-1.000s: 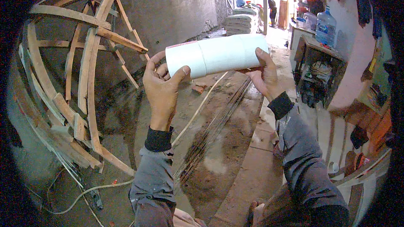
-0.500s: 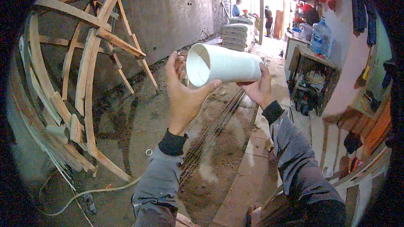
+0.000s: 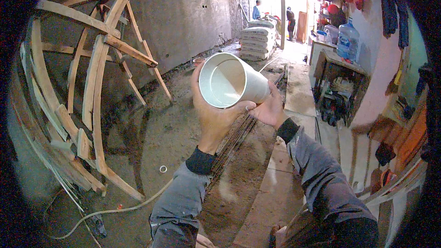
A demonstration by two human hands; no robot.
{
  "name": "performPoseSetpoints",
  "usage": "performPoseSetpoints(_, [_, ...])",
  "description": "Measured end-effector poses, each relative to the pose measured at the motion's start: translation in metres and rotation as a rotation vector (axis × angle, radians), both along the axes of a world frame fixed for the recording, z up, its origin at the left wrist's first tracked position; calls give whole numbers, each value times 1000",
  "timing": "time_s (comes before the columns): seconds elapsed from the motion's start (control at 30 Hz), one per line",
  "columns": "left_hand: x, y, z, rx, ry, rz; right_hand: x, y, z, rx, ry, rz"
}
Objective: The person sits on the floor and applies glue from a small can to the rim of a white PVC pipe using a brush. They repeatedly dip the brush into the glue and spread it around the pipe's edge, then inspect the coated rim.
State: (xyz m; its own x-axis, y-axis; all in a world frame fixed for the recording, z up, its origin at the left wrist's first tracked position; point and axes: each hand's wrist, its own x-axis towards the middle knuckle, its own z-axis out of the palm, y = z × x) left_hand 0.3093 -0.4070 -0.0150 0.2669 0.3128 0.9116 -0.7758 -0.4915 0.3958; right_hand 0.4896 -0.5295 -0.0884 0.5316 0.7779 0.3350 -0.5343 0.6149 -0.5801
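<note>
Held up in front of me is a short white plastic pipe (image 3: 258,85), its wide open end tilted toward me and to the left. My left hand (image 3: 213,121) grips it near that open rim, thumb along the underside and the fingers hidden behind the pipe. At the narrower far end my right hand (image 3: 271,107) is wrapped around the pipe from below and the right. The two hands nearly meet under it. Long thin metal rods (image 3: 243,131) lie on the dirt floor below.
At left stands a wooden trestle frame (image 3: 98,64), with a hose (image 3: 119,208) and a small white ring (image 3: 163,169) on the floor. Stacked sacks (image 3: 256,41) and two people are far ahead. At right, a cabinet (image 3: 342,71) carries a large water bottle (image 3: 348,41).
The pipe has turned so its open end faces me more. My right hand has come left and slightly down, closer to my left hand, which has shifted a little right.
</note>
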Motion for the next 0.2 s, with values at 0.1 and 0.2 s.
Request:
performPoseSetpoints(0.1, [1, -2, -2, 30, -31, 4, 10, 0, -6, -10, 3, 164])
performPoseSetpoints(0.2, [4, -6, -9, 119, -91, -1, 10, 3, -6, -64, -200, 36])
